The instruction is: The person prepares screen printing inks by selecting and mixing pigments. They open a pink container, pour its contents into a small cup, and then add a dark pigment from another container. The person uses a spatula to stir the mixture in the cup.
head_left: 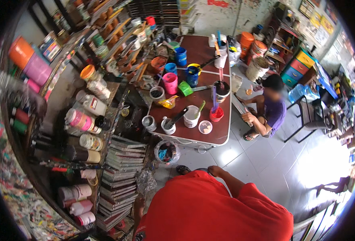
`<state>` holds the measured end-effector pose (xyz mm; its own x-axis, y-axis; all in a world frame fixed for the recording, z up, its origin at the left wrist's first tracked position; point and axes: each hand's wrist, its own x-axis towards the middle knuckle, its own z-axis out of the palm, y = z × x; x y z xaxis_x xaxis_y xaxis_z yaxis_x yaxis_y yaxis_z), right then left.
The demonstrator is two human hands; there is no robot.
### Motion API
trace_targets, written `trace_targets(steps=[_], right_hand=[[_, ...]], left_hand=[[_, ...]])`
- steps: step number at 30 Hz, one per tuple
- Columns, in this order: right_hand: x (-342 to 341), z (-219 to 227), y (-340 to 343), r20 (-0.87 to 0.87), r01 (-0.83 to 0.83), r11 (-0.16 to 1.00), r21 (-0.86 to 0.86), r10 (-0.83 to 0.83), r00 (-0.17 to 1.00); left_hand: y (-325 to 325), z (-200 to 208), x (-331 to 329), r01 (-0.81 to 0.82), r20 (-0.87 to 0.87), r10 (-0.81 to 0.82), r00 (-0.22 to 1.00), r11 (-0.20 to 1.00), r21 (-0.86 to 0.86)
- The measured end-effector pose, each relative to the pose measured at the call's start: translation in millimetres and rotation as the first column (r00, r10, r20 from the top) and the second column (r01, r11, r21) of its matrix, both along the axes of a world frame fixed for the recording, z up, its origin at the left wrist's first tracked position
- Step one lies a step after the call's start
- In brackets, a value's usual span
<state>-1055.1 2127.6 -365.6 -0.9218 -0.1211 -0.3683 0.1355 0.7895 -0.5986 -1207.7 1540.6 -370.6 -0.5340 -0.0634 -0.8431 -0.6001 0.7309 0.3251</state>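
Note:
Below me, my red shirt fills the lower middle. My right hand (214,171) is by my dark-clothed leg, close to a dark sandal (182,169); its fingers are too small and unclear to read. At the lower left, my left hand (139,202) shows only in part, beside a tall stack of flat frames (119,180) and just below crumpled clear plastic (146,181). Whether it touches either, I cannot tell. Ahead of me stands a clear-walled tub (166,152) with dark and blue stuff inside.
A brown table (203,106) carries several paint pots, including a pink cup (170,83) and a red cup (216,114). Paint bottles (81,120) line the left rack. A person in purple (274,109) crouches right of the table, holding a flat piece (241,107). A chair (312,122) stands behind.

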Motion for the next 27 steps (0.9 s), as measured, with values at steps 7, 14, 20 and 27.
trace_targets(steps=[7, 14, 20, 27], right_hand=[[-2, -13, -1, -0.034, -0.216, 0.976, -0.006, 0.215, 0.976], [-38, 34, -31, 0.077, 0.079, 0.985, -0.156, -0.067, 0.995], [-26, 62, -38, 0.216, 0.29, 0.957, -0.012, -0.28, 0.935], [-54, 88, 82, -0.419, 0.696, 0.699, -0.162, -0.688, 0.593]], left_hand=[[-1, 32, 73, -0.355, -0.093, 0.403, 0.911, 0.877, 0.324], [-22, -3, 144, -0.294, 0.068, 0.287, 0.955, 0.949, 0.118], [-28, -11, 151, -0.322, 0.086, 0.313, 0.946, 0.939, 0.119], [17, 4, 127, -0.349, 0.02, 0.352, 0.936, 0.918, 0.19]])
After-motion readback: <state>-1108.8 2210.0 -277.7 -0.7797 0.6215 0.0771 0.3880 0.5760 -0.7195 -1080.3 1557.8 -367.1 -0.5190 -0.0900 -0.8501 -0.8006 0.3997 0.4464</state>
